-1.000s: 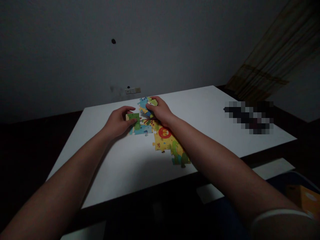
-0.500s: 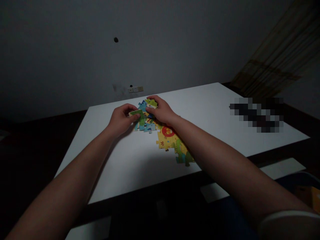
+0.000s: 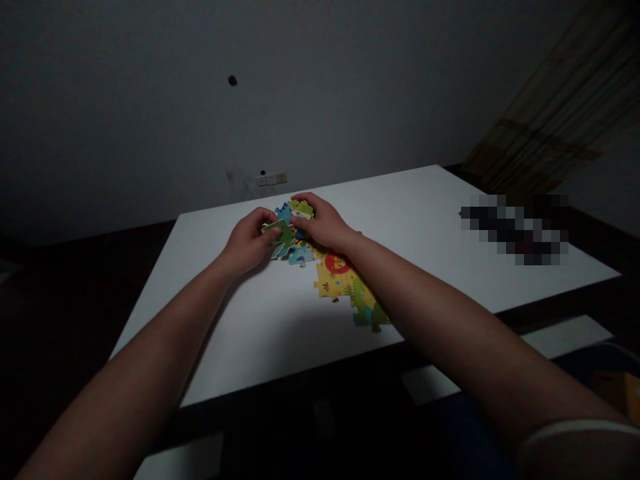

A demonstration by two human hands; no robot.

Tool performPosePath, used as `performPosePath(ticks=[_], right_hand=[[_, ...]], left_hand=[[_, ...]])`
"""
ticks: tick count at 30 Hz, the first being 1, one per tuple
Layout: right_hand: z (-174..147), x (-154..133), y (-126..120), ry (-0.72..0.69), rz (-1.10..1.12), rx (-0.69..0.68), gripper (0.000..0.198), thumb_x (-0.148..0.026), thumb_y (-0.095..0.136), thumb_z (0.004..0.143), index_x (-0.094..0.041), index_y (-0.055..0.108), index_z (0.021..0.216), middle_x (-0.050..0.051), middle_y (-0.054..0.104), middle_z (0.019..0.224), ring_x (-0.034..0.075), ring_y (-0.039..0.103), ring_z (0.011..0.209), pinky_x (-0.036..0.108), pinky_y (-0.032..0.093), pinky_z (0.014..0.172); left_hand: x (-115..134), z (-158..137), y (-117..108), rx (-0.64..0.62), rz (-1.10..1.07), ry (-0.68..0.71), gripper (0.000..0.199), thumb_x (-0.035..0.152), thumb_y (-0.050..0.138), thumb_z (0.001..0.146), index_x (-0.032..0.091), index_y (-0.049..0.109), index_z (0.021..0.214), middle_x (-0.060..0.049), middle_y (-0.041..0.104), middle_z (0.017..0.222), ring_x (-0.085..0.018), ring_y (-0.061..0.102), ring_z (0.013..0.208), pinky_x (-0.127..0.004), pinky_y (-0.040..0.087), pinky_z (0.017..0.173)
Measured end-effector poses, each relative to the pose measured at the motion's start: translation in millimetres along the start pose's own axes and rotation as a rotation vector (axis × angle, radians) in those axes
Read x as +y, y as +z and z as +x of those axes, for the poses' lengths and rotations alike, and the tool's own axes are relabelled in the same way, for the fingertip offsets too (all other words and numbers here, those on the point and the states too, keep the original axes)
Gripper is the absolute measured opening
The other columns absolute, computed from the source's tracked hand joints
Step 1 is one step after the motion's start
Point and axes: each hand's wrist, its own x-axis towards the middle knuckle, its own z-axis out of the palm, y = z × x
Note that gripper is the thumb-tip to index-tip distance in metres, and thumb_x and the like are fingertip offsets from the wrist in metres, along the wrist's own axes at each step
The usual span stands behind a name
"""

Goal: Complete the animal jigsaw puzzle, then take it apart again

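Observation:
My left hand point(image 3: 247, 241) pinches a green jigsaw piece point(image 3: 281, 231) between thumb and fingers. The piece is tilted and overlaps the blue part at the left edge of a partly assembled jigsaw puzzle point(image 3: 330, 279). At the puzzle's far end, my right hand point(image 3: 324, 223) is closed round a green-and-white jigsaw piece point(image 3: 302, 209), thumb on top and fingers over the far edge. A red lion's face and a green crocodile show on the yellow section nearer me. My right forearm covers part of the puzzle's right side.
The white table point(image 3: 225, 353) spreads beneath both arms. A pixelated dark object point(image 3: 515, 230) lies near its right end. Beyond the far edge is a grey wall with sockets point(image 3: 271, 179). A yellow-orange box point(image 3: 617, 390) sits low at the right.
My left hand has shifted slightly right with the green jigsaw piece, which now overlaps the puzzle's left side more. My right hand has barely moved.

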Motion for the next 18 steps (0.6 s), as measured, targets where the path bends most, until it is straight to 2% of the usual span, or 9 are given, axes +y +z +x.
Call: performPosePath(ticks=[4,7,12,18], right_hand=[[-1,-1,0,-0.002,0.004,-0.011,0.042,-0.031,0.089,0.096,-0.033,0.078,0.136,0.006,0.085,0.141,0.033,0.077,0.134,0.06,0.058,0.128],[-1,-4,-1,0.008,0.006,-0.018,0.041,-0.03,0.09,0.096,-0.034,0.078,0.135,0.005,0.085,0.141,0.034,0.076,0.135,0.061,0.057,0.13],[-1,-7,-2,0.021,0.027,-0.038,0.033,-0.034,0.084,0.103,-0.036,0.077,0.135,0.004,0.084,0.141,0.033,0.075,0.138,0.06,0.057,0.131],[-1,-8,0,-0.022,0.037,-0.1,0.035,-0.033,0.084,0.101,-0.035,0.077,0.136,0.005,0.083,0.149,0.033,0.075,0.139,0.059,0.057,0.132]], left_hand=[[6,-2,1,-0.006,-0.001,-0.013,0.036,0.046,0.093,0.084,0.026,0.067,0.099,-0.004,0.073,0.1,-0.022,0.067,0.084,-0.036,0.062,0.075],[14,-4,1,0.012,0.127,-0.004,0.031,0.044,0.092,0.085,0.025,0.072,0.099,-0.005,0.077,0.1,-0.023,0.069,0.086,-0.037,0.061,0.078],[18,-4,2,0.107,0.246,0.023,0.023,0.037,0.091,0.087,0.024,0.078,0.101,-0.007,0.082,0.105,-0.024,0.072,0.091,-0.039,0.062,0.086],[15,-2,3,0.193,0.224,-0.001,0.03,0.031,0.093,0.085,0.025,0.074,0.108,-0.007,0.079,0.117,-0.024,0.073,0.098,-0.036,0.063,0.085]])
